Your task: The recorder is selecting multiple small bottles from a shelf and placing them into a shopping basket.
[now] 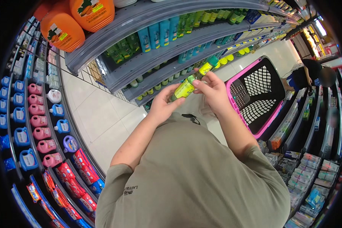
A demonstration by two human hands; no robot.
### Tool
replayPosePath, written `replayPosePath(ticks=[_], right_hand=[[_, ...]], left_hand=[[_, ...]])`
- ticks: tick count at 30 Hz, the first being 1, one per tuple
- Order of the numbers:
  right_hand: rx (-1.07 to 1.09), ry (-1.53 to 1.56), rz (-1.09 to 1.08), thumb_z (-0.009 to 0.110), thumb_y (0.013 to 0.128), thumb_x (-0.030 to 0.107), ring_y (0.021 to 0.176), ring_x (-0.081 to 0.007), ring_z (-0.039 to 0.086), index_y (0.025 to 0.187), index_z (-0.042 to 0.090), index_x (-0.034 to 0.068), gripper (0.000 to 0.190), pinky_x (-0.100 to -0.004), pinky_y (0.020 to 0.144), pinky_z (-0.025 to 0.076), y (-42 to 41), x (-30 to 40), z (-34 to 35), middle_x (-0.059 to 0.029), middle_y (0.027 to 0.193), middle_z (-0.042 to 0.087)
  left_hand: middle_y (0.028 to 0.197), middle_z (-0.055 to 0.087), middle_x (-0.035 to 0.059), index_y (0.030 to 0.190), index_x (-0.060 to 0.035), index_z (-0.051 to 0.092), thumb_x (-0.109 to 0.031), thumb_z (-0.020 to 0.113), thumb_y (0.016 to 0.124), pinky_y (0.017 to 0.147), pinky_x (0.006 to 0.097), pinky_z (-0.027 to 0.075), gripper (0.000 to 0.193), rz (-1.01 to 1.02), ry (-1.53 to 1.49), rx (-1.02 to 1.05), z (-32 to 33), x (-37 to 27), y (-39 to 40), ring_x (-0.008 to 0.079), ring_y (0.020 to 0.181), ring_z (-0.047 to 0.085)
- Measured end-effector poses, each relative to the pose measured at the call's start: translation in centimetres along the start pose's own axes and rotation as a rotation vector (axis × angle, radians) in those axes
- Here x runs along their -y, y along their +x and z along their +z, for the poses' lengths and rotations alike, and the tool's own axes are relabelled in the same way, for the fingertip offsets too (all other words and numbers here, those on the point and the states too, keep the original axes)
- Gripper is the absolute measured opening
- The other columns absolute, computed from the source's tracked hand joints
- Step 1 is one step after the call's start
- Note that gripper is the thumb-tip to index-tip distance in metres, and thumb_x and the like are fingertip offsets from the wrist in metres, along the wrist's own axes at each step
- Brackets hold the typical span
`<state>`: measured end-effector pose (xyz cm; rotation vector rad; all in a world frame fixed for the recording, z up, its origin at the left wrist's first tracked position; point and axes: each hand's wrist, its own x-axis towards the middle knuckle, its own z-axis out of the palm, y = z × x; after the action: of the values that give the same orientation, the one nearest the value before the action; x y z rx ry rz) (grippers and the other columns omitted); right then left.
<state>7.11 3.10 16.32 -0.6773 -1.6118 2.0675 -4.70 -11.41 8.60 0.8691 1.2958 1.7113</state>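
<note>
My left hand (166, 101) is wrapped around a small green bottle (183, 91) with a yellow label. Its green cap points up and to the right. Just beyond it, my right hand (212, 90) has its fingers on a second bottle (205, 68), which has a matching yellow label and a teal-green cap. The right thumb lies close to the first bottle's cap; whether it presses on it I cannot tell. Both bottles are tilted and held in front of my body, before the grey shelf unit (116, 71). The lower part of the second bottle is partly hidden by my fingers.
Blue bottles (159, 32) and green bottles (186, 24) line the shelf ahead, with large orange bottles (92, 14) on top. A pink-rimmed shopping basket (229, 91) stands right. Detergent jugs (41, 109) fill the left shelves. A person (302, 75) is at the far right.
</note>
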Motion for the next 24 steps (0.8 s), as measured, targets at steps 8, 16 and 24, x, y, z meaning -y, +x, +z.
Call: replayPosePath(ticks=[8, 16, 24], right_hand=[[-0.319, -0.245, -0.428, 0.073, 0.080, 0.019, 0.079, -0.0151, 0.062, 0.113, 0.054, -0.005, 0.045, -0.0257, 0.069, 0.051, 10.4, 6.0, -9.9, -0.0093, 0.103, 0.062], [-0.364, -0.711, -0.657, 0.073, 0.080, 0.030, 0.088, -0.0197, 0.065, 0.113, 0.054, -0.002, 0.049, -0.0287, 0.076, 0.049, 21.3, 7.1, -17.0, -0.0140, 0.103, 0.065], [-0.150, -0.794, -0.560, 0.070, 0.083, 0.027, 0.087, -0.0204, 0.066, 0.114, 0.054, -0.001, 0.045, -0.0303, 0.076, 0.050, 25.6, 7.0, -19.2, -0.0147, 0.098, 0.067]], left_hand=[[0.138, 0.041, 0.0169, 0.140, -0.0046, 0.031, 0.001, 0.062, 0.084, 0.095, 0.0341, 0.043, 0.064, -0.138, -0.074, -0.143, 0.1, 0.1, 0.6, 0.0232, 0.116, 0.051], [0.135, 0.047, 0.0165, 0.140, -0.0053, 0.033, -0.003, 0.059, 0.086, 0.091, 0.0329, 0.045, 0.060, -0.092, -0.069, -0.352, 1.9, 0.9, -0.1, 0.0241, 0.111, 0.056], [0.134, 0.049, 0.0150, 0.141, -0.0054, 0.032, -0.008, 0.057, 0.088, 0.089, 0.0324, 0.046, 0.059, -0.140, -0.057, -0.493, 5.4, 2.7, 0.0, 0.0233, 0.109, 0.057]])
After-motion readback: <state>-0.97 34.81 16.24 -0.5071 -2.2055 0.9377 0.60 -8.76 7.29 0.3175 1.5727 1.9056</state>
